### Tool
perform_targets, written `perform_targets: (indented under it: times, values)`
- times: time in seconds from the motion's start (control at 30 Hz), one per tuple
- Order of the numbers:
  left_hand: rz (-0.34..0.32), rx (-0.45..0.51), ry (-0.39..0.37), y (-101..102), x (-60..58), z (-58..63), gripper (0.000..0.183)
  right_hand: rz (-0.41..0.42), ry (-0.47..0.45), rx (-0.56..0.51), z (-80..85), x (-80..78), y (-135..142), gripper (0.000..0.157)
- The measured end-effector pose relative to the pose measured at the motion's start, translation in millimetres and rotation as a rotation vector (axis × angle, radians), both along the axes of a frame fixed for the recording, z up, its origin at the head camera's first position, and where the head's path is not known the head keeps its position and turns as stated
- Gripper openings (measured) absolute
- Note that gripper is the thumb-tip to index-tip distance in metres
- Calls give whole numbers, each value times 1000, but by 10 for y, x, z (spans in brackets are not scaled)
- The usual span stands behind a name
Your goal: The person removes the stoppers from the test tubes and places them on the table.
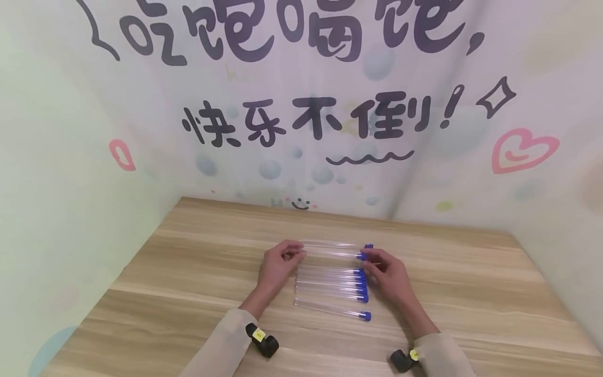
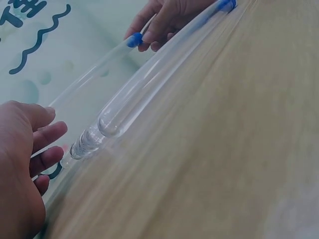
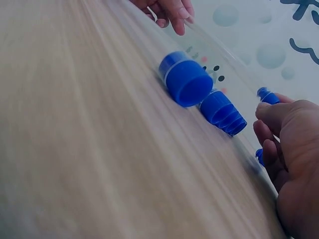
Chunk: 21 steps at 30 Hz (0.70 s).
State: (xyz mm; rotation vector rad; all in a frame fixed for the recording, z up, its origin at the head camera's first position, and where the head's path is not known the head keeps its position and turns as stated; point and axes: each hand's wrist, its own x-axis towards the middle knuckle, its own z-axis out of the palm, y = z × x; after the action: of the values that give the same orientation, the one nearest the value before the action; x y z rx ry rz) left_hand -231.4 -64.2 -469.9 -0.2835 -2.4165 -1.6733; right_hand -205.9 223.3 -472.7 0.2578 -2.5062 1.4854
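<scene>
Between my two hands a clear test tube with a blue cap is held level, raised off the wood in both wrist views. My left hand pinches its rounded end between thumb and forefinger. At the other end, my right hand pinches the blue cap. Nearer my body, several capped test tubes lie side by side in a row, caps to the right. One more test tube lies slightly apart at the front, a little slanted. Behind the held tube lies another, its blue cap just beyond my right fingertips.
The wood-grain table runs back to a white printed curtain with dark lettering, which also closes in both sides. A black wrist camera sits on the left sleeve, another on the right.
</scene>
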Motion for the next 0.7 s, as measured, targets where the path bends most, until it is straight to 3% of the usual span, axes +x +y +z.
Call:
perform_targets:
  times: [0.33,0.7]
  values:
    - [3,-23,-40,-6,2,-47,17,-25,-49,63,-6,30,-20,28]
    - [-13,-13,-26,-2,4,-33,15,-68,-29,-55,20,19,-26,26]
